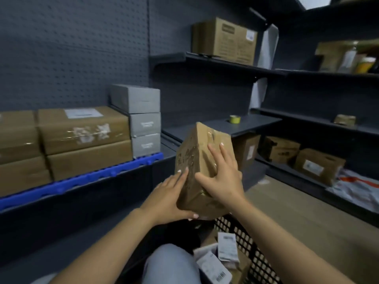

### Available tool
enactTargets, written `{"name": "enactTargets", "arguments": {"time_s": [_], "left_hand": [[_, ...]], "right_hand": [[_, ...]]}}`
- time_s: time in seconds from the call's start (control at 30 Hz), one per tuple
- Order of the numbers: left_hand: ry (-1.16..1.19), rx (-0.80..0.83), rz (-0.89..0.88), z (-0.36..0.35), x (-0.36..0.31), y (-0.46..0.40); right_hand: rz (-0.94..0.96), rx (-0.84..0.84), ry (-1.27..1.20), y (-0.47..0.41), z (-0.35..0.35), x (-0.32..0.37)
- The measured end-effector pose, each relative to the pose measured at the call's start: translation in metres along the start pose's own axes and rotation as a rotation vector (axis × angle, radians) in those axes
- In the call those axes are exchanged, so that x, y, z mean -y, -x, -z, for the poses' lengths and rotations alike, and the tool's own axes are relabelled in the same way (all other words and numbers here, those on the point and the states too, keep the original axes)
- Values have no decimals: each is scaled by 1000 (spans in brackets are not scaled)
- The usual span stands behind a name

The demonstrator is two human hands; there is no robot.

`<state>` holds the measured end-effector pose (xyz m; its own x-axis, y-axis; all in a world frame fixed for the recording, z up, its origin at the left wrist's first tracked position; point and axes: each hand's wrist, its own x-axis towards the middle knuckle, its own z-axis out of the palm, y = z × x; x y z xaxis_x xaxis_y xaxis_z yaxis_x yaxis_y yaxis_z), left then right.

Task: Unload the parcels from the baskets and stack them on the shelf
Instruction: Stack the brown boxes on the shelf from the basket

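Note:
A brown taped cardboard parcel (194, 152) is held tilted in the air above the black perforated basket (246, 242). My left hand (170, 195) cups its lower left side, thumb under the bottom edge. My right hand (221, 177) lies spread on its right face, fingers straight. The basket holds more parcels with white barcode labels (213, 265). On the left shelf (160, 160), brown boxes (82, 130) are stacked on a blue mat, with three grey boxes (143, 119) stacked beside them.
A yellow tape roll (235, 119) sits on the dark middle shelf. Brown boxes (317, 167) and a white mailer bag (356, 189) lie on the low right shelf. A large carton (225, 39) stands on the upper shelf. My knee is at the bottom centre.

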<state>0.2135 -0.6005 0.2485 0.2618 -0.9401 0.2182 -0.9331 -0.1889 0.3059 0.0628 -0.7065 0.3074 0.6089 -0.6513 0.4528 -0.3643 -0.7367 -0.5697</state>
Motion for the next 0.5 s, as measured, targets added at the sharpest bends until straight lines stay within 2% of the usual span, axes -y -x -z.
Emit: {"name": "enactTargets", "arguments": {"time_s": [0.17,0.27,0.5], "left_hand": [[244,-154,100,41,20,40],[305,-230,159,55,33,69],[255,-176,295,42,78,133]], "right_hand": [[211,162,-46,-7,-27,46],[357,298,-86,-5,-46,64],[495,533,-165,7,-101,76]]}}
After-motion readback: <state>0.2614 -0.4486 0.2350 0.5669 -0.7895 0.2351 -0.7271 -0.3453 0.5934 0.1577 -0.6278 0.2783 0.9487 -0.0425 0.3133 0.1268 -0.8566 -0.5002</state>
